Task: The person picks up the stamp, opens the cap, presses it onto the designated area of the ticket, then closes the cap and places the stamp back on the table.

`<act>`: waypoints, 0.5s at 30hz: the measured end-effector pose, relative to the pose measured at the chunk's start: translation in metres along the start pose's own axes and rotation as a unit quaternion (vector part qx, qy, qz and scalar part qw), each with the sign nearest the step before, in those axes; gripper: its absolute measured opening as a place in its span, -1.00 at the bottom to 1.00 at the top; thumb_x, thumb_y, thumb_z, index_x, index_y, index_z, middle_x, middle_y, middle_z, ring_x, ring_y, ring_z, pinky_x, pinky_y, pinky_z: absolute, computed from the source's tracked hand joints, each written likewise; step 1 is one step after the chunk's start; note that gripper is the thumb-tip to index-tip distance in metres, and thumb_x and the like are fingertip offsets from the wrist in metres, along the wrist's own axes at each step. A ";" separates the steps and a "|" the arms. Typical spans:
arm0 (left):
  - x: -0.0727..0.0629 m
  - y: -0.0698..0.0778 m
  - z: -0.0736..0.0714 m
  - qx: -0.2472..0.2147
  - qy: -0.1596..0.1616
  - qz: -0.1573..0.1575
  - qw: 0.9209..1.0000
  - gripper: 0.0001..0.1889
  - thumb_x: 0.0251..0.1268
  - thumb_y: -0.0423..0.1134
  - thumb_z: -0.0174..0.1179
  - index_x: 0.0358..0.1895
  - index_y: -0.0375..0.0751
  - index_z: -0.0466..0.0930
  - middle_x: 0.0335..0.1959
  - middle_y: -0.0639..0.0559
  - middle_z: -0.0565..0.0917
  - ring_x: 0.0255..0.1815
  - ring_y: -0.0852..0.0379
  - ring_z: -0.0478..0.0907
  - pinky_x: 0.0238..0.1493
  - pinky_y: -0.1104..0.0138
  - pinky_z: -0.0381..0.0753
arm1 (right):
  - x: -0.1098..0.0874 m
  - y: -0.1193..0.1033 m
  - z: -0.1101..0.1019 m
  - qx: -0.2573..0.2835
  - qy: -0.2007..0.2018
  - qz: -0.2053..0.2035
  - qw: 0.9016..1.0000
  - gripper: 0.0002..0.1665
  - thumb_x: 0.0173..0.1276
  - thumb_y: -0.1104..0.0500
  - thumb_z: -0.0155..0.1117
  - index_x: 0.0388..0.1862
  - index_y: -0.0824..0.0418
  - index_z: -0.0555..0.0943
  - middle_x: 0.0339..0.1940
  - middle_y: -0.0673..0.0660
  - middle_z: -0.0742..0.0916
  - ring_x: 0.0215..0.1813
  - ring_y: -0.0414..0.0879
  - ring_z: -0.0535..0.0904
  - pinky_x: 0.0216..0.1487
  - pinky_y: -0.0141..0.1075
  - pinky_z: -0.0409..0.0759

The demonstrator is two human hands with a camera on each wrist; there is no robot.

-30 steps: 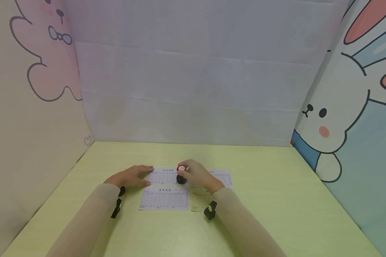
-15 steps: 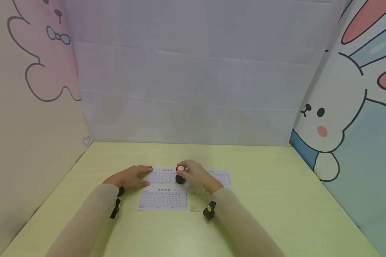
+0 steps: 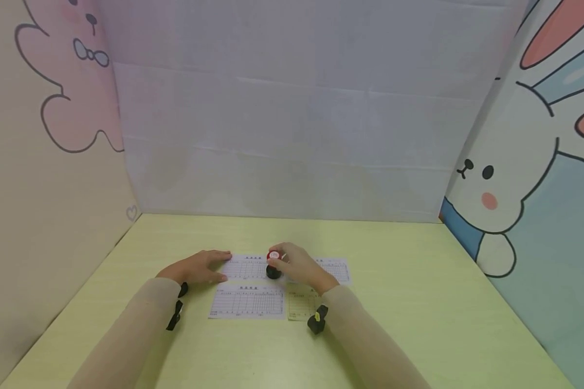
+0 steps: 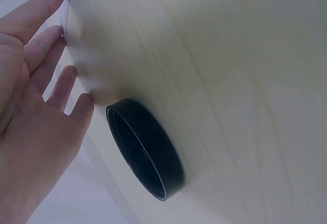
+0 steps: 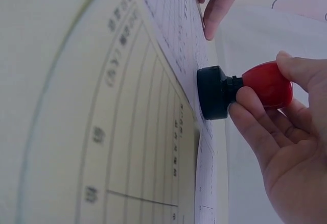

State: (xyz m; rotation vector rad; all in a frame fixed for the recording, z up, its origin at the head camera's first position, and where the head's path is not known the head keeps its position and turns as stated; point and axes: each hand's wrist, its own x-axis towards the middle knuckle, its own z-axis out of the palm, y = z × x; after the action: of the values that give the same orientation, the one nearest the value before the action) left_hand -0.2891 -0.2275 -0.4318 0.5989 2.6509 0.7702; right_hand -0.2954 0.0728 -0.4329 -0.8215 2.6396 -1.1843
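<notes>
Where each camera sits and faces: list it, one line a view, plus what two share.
Head: on the head, facing forward and down at the table and paper forms; shows sleeves, left hand, right hand.
Left wrist: on that wrist, facing the left hand and a black ring-shaped piece.
Right wrist: on that wrist, facing the stamp the right hand grips; part of the left hand shows.
Shared: head and right wrist both show the stamp.

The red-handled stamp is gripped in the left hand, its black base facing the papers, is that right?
No, the side is wrong: the right wrist view shows the right hand holding the red-handled stamp. Its black base does face the papers.
</notes>
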 end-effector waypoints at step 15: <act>0.004 -0.006 0.000 0.011 -0.001 0.006 1.000 -0.28 0.35 -0.16 0.33 0.48 -0.36 0.28 0.52 -0.28 0.22 0.53 -0.38 0.01 0.46 -0.23 0.00 | -0.001 -0.004 0.000 0.011 0.026 0.008 1.000 -0.48 0.52 -0.03 0.22 0.31 0.24 0.52 0.00 0.03 0.64 -0.07 -0.13 0.60 -0.09 -0.25 0.58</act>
State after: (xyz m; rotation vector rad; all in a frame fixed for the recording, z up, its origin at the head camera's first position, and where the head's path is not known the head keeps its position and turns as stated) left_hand -0.2947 -0.2301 -0.4361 0.6220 2.6599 0.7434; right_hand -0.2925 0.0712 -0.4305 -0.7757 2.6637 -1.2452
